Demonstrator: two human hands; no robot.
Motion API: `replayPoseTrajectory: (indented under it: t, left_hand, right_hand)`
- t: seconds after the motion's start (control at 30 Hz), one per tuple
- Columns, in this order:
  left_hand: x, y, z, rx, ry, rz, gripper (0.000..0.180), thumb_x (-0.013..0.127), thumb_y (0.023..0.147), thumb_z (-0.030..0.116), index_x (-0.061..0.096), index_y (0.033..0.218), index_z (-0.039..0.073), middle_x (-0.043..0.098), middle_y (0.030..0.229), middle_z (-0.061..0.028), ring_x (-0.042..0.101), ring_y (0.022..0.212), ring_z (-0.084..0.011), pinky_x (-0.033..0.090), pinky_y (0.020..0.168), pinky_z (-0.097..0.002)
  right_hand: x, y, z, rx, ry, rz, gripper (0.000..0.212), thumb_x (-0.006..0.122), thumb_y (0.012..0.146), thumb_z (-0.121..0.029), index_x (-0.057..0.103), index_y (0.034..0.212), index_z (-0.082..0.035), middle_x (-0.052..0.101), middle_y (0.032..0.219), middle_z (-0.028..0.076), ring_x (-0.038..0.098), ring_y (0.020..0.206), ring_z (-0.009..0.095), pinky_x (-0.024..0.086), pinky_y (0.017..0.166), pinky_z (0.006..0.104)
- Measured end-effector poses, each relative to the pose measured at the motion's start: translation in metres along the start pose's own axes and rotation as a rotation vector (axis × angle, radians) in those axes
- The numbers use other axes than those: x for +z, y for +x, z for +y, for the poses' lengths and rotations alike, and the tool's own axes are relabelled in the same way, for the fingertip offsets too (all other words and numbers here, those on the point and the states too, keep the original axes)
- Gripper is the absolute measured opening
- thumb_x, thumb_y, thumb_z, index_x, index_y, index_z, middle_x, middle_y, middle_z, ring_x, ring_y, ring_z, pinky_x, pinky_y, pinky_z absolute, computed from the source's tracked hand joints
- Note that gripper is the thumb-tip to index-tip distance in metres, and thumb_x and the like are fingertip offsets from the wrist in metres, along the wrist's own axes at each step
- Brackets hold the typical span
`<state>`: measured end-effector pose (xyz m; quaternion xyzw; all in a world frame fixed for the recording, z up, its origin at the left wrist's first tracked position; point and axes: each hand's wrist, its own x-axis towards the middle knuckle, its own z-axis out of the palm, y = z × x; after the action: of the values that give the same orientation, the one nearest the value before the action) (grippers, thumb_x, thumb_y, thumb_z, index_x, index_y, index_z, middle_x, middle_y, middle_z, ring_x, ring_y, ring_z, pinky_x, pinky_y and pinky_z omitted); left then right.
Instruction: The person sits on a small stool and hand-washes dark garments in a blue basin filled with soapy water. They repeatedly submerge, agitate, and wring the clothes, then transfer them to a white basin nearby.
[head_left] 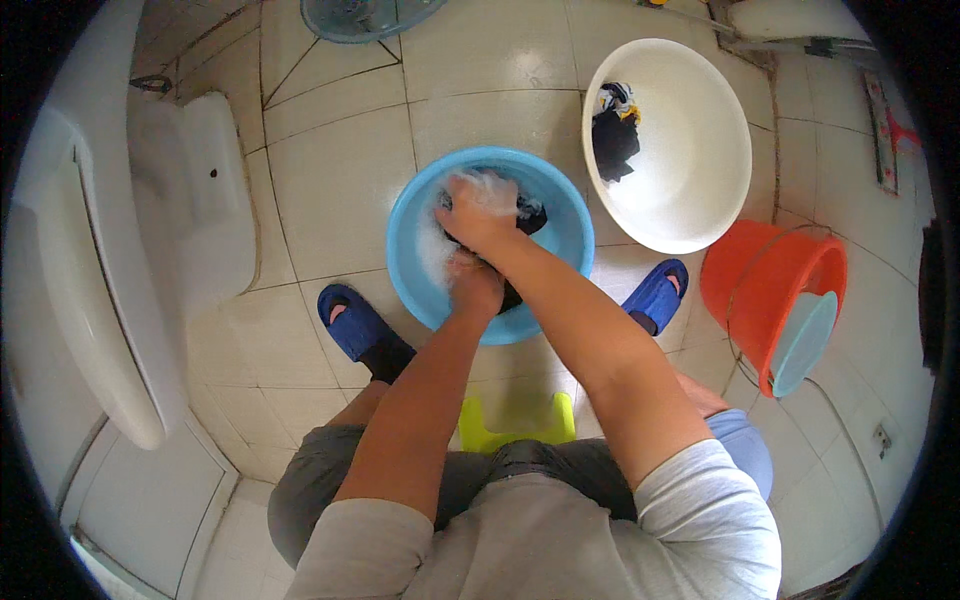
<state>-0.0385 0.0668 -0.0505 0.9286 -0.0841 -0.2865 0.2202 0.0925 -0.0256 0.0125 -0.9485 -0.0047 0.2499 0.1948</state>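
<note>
A light blue basin stands on the floor between my feet, with white suds in it. A wet black cloth lies in the suds, mostly covered by my hands. My right hand, with foam over its fingers, is closed on the cloth at the far side. Nearer to me, my left hand grips the cloth, its fingers curled and partly hidden. The two hands are close together, the right forearm slanting in across the basin. What kind of garment it is does not show.
A large cream basin at the far right holds a small dark and patterned cloth bundle. An orange-red bucket with a pale blue dipper is at the right. A squat toilet-like white fixture and a yellow-green stool are also there.
</note>
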Motion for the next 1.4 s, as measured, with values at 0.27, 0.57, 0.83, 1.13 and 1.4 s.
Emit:
replayPoseTrajectory:
  t: [0.27,0.57,0.83,1.13,1.4]
  left_hand:
    - [0.012,-0.008,-0.011,0.007,0.168,-0.203,0.065,0.059,0.112,0.046,0.05,0.167,0.013,0.045,0.175,-0.014,0.046,0.155,-0.0388,0.031,0.129,-0.057]
    - [0.005,0.005,0.0,-0.045,-0.031,0.03,0.06,0.066,0.108,0.041,0.055,0.157,0.008,0.055,0.16,-0.0202,0.054,0.145,-0.0429,0.046,0.114,-0.0546]
    - [0.016,-0.006,-0.01,-0.022,0.123,-0.106,0.067,0.07,0.106,0.038,0.048,0.159,0.003,0.059,0.152,-0.0228,0.055,0.14,-0.0446,0.04,0.119,-0.0588]
    - [0.016,0.001,-0.007,-0.013,-0.045,0.025,0.066,0.071,0.105,0.041,0.048,0.153,0.002,0.054,0.158,-0.0262,0.056,0.137,-0.0484,0.045,0.112,-0.0591]
    - [0.031,-0.006,-0.015,-0.107,0.094,0.016,0.057,0.065,0.108,0.035,0.057,0.156,0.006,0.053,0.158,-0.0259,0.049,0.144,-0.0504,0.036,0.119,-0.0636]
  right_hand:
    - [0.03,-0.067,0.036,-0.247,-0.01,0.39,0.044,0.08,0.088,-0.056,0.085,0.124,-0.031,0.06,0.156,0.011,0.052,0.144,0.041,0.041,0.105,0.0687]
    - [-0.008,-0.019,-0.001,-0.013,0.152,0.103,0.04,0.081,0.091,-0.049,0.081,0.12,-0.021,0.076,0.124,0.011,0.068,0.126,0.034,0.043,0.11,0.0647]
    - [0.027,-0.048,0.036,-0.196,-0.015,0.321,0.052,0.072,0.095,-0.064,0.081,0.134,-0.032,0.065,0.15,0.012,0.057,0.138,0.039,0.041,0.11,0.0723]
    - [0.0,-0.04,0.006,-0.112,0.171,0.347,0.04,0.079,0.091,-0.052,0.085,0.115,-0.021,0.079,0.109,0.015,0.072,0.115,0.036,0.047,0.107,0.0656]
    - [0.024,-0.035,0.033,-0.079,0.055,0.271,0.052,0.075,0.092,-0.066,0.084,0.13,-0.03,0.066,0.15,0.014,0.06,0.139,0.041,0.038,0.114,0.075]
